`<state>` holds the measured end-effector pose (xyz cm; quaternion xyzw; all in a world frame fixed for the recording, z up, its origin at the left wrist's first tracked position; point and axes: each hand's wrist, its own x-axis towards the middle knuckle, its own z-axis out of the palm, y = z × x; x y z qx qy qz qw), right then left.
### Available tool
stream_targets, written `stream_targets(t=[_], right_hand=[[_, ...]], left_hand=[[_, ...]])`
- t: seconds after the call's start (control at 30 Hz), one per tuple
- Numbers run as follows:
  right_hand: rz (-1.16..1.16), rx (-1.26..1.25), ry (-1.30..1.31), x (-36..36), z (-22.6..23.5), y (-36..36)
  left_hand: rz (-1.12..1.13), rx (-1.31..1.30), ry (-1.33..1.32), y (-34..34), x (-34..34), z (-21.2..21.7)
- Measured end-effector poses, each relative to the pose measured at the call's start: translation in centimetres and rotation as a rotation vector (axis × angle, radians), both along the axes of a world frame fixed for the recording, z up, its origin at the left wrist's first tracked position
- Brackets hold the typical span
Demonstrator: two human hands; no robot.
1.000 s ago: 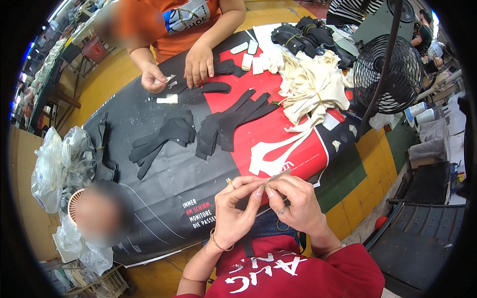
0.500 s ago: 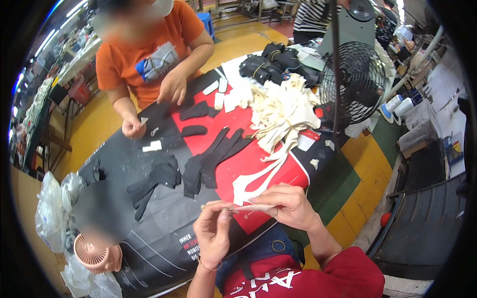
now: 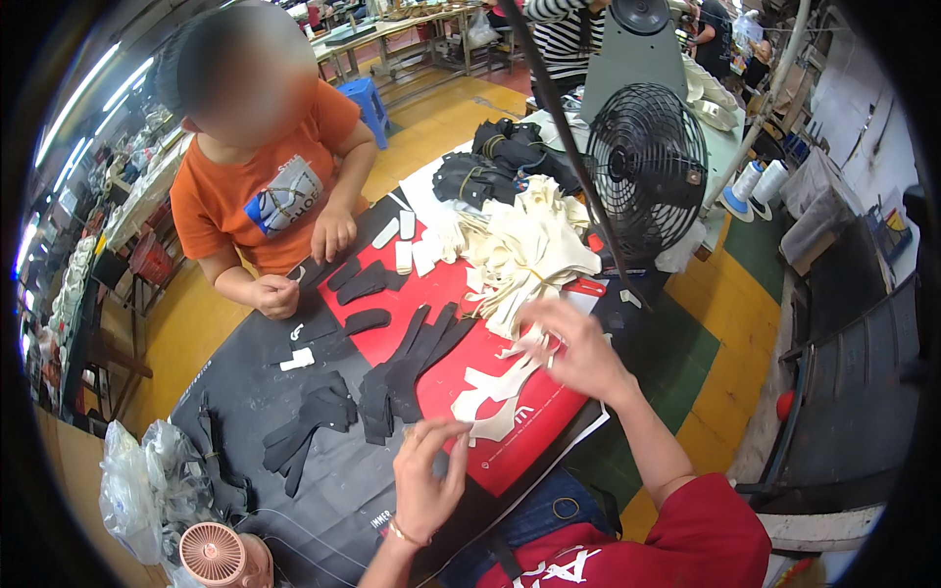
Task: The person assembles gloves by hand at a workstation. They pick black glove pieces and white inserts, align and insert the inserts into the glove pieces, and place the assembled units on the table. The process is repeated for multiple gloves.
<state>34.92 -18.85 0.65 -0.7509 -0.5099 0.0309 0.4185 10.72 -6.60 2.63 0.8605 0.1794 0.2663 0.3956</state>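
Observation:
My left hand [image 3: 429,482] is at the near edge of the table, thumb and fingers apart. Its fingertips are close to a cream cut fabric piece [image 3: 493,423] lying on the red part of the mat. Farther right, my right hand [image 3: 580,355] hovers over the near end of a heap of cream fabric pieces [image 3: 534,240]. Its fingers are curled and smeared by motion, so whether cloth is between them cannot be made out. Black fabric gloves or glove-shaped pieces [image 3: 407,367] lie left of the cream pieces, with another black bundle [image 3: 312,423] beside them.
Across the table a person in an orange shirt [image 3: 279,196] handles something small. A black fan [image 3: 647,167] stands at the right, near white thread cones [image 3: 769,181]. Black bundles [image 3: 500,162] lie behind the heap. Plastic bags [image 3: 137,480] and a pink fan [image 3: 221,557] are at the left.
Earlier both hands held a pale fabric piece between them. Now they are apart: the right has moved away toward the cream heap, and the left no longer pinches the piece. The view has shifted.

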Motion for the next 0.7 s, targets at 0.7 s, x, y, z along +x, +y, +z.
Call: stream_targets(t=[0.7], right_hand=[[-0.720,0.203,-0.082,5.5,-2.1,2.7]], left_hand=[[-0.252,0.264,0.099,5.3,23.8,-4.1]])
